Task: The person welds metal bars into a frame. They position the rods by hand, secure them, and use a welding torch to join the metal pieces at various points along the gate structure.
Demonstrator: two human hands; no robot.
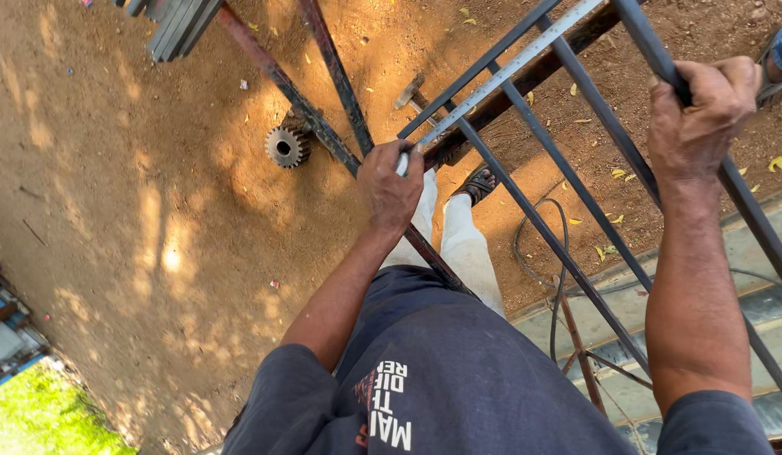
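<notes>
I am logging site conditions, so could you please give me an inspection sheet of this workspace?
Surface: bare dirt ground in dappled sun; a paved strip at the right.
Job's things: dark metal grille of parallel bars; a flat metal ruler laid along it.
Clutter: gear wheel and hammer on the dirt; yellow leaves; stacked metal strips at top.
Grips: left hand shut on the ruler's end; right hand shut on a grille bar.
Cables: a dark cable loops under the grille.
Surroundings: grass patch at bottom left; sandalled foot on the dirt.
</notes>
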